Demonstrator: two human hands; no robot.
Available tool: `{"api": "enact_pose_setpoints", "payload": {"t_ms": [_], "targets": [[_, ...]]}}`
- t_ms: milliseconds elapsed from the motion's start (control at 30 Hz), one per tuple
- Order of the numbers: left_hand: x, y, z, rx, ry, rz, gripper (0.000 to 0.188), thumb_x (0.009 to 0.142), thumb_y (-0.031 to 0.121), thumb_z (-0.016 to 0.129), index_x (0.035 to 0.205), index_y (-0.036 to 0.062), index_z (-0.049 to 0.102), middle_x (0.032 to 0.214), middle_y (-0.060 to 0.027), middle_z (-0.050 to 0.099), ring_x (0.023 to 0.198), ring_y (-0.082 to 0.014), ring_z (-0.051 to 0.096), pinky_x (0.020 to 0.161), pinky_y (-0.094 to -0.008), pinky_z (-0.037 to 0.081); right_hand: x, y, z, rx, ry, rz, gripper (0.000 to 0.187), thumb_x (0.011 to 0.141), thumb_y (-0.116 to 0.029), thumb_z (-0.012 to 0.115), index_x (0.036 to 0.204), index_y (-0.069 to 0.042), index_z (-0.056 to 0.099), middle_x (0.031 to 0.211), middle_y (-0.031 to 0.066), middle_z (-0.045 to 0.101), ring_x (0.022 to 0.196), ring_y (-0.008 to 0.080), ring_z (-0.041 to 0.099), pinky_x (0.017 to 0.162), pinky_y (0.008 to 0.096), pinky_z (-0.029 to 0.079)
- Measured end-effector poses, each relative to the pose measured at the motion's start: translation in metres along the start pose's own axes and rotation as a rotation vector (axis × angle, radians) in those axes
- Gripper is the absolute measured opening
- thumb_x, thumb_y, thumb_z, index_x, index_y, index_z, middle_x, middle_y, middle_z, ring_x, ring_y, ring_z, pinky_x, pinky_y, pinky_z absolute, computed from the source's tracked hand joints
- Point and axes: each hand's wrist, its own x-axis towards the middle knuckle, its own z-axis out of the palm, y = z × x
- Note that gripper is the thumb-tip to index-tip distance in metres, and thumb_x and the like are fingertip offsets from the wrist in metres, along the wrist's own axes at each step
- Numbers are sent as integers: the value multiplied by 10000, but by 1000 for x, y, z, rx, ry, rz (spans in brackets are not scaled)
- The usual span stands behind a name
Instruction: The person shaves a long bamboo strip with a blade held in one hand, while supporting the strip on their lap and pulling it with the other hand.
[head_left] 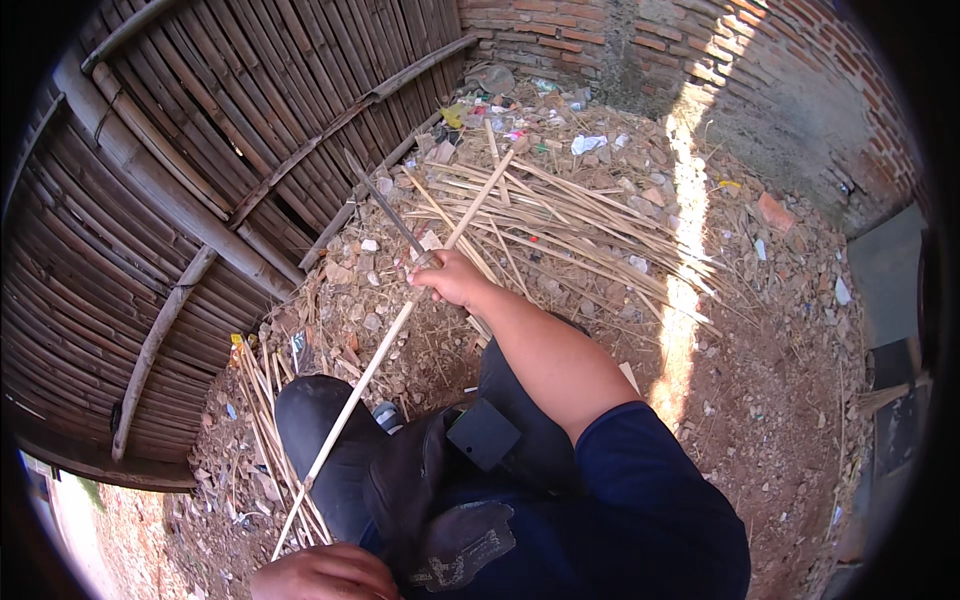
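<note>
My right hand (455,280) is closed around the handle of a knife, whose dark narrow blade (385,205) points away and to the left. A long pale bamboo stick (365,378) runs slantwise under the same hand, from the pile ahead down past my left knee. The fingers cover the place where stick and handle cross. Low at the picture's edge, my left hand (325,575) looks closed, with its back and knuckles showing. The stick's near end meets the edge of that hand; what lies inside its fingers is hidden.
Many split bamboo sticks (570,225) lie heaped on the rubble ahead. A smaller bundle (268,425) rests left of my bent knee. A bamboo-slat wall (250,130) stands at the left and a brick wall (660,50) at the back. Scraps and stones litter the dirt.
</note>
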Motion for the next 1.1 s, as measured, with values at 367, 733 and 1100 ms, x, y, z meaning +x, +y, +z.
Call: {"api": "enact_pose_setpoints", "payload": {"t_ms": [367, 733, 1100], "targets": [[28, 51, -26, 267, -252, 100, 292, 876, 264, 654, 932, -23, 670, 945, -172, 679, 843, -327, 656, 774, -463, 451, -1, 1, 1, -49, 40, 14, 351, 787, -259, 815, 1020, -22, 699, 820, 43, 673, 583, 116, 574, 524, 290, 430], [-67, 57, -58, 258, -48, -22, 394, 802, 324, 778, 964, -19, 670, 928, -139, 718, 844, -280, 699, 820, -423, 465, 4, 15, -7, -49, 100, 43, 441, 798, -277, 808, 1069, 37, 661, 904, 60, 701, 622, 126, 605, 576, 295, 491], [-138, 28, -27, -123, 308, 191, 504, 790, 341, 871, 1049, -36, 659, 940, -137, 754, 874, -251, 750, 779, -363, 512, -6, 0, 5, 39, 27, 112, 310, 831, -154, 788, 1055, -1, 637, 846, 33, 662, 574, 69, 520, 522, 236, 434]]}}
